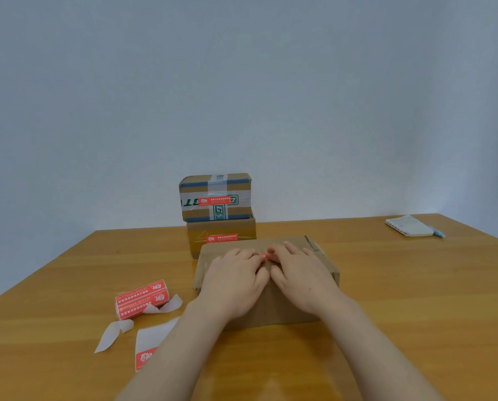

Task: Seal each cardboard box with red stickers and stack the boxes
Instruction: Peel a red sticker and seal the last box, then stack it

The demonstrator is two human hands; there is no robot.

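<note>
A plain brown cardboard box, matte and slightly creased at its far right corner, is sitting in the centre of the frame. The left hand and right hand are lying flat on its top, fingers straight and close together, pressing down on a red sticker of which only a sliver is showing between the fingertips.

Just behind, in the middle of the frame, two more boxes are standing stacked. The upper box is wrapped in glossy grey and green-printed tape, the lower box in clear yellowish tape. Each is wearing a red label on its front.

At lower left a sticker roll is lying on its side, with curled translucent backing strips and a white liner sheet near it.

The table is showing a smooth, orange-brown wood grain. At right, near its far edge, a spiral notebook is lying with a pale blue pen touching it. A bare grey-blue wall is filling the upper frame.
</note>
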